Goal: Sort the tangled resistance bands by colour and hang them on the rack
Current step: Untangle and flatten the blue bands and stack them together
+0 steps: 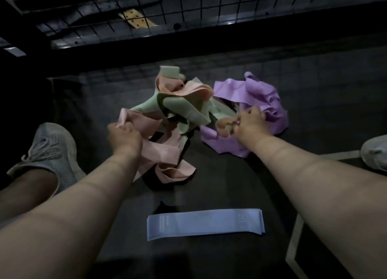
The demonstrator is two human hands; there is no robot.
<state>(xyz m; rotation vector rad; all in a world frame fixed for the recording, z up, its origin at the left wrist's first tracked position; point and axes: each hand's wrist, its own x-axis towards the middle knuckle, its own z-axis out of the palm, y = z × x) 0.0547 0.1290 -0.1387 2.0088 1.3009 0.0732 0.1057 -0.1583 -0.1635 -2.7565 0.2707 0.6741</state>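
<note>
A tangle of resistance bands lies on the dark floor. Pink bands (165,151) spread on its left and near side, pale green bands (184,109) twist through the middle, and a purple band (257,94) is crumpled on the right. My left hand (123,136) grips a fold of pink band at the pile's left edge. My right hand (249,123) pinches a small pink loop where green meets purple. A blue band (205,223) lies flat and folded apart from the pile, close to me. A black wire grid rack (188,8) stands beyond the pile.
A grey sneaker (50,151) is on the floor at the left, another shoe (377,151) at the right edge. A pale floor line (293,236) runs at the lower right. Yellow perforated bars (136,20) show behind the grid.
</note>
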